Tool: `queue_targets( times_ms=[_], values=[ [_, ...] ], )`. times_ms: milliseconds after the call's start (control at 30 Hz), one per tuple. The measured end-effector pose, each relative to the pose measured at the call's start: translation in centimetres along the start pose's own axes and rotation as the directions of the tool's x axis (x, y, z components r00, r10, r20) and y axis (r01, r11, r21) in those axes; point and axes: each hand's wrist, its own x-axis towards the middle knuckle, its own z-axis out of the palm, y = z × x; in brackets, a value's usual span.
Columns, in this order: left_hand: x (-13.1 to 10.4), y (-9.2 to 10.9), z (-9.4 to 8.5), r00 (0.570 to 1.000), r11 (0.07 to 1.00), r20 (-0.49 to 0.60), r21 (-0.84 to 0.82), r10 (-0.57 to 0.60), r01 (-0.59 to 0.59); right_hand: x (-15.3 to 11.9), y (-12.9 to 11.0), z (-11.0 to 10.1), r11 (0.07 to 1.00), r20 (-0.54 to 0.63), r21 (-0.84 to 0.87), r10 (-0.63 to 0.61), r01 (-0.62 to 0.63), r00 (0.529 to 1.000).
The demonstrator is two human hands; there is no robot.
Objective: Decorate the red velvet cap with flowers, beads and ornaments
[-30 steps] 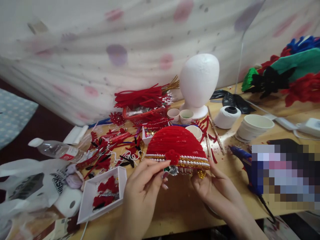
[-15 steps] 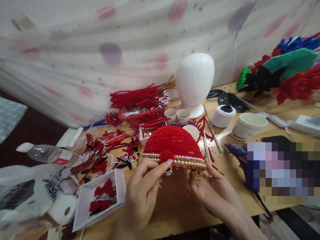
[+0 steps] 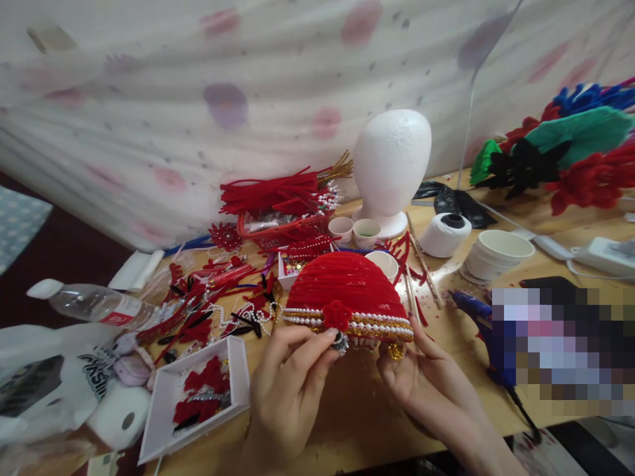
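Observation:
Between my hands is a red ribbed cap, its domed side up, with rows of white pearl beads and gold trim along the lower edge. On the front of that band sits a red flower ornament; a dark gem in a silver setting hangs just below it. My left hand pinches at the flower ornament's lower edge beside the gem; whether the flower is fastened I cannot tell. My right hand grips the cap's right end, with a gold ornament by its fingertips.
A white foam head stands behind the cap. To the right are a thread cone, stacked cups and a blue glue gun. On the left lie a white box, a plastic bottle and a red basket.
The cap has tipped so its beaded front faces me more. The left fingertips have slid lower on the flower, and more of the gem shows. The view has shifted slightly.

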Motion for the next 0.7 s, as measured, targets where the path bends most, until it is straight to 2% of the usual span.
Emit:
queue_targets(
  times_ms=[300,533,700],
  values=[
    [0.6,-0.2,0.0,0.999,0.997,0.002,-0.071,-0.035,0.035,0.2,-0.3,-0.7,0.999,0.052,0.012,0.050,-0.050,0.997],
    [1.0,-0.3,-0.2,0.997,0.988,0.046,-0.143,-0.054,0.060,0.2,-0.4,-0.7,0.996,0.080,0.046,0.068,-0.072,0.994],
    [0.8,-0.2,-0.2,0.998,0.993,-0.023,-0.108,-0.058,0.055,0.2,-0.5,-0.9,0.995,0.135,0.017,0.093,-0.097,0.986]
  ],
)
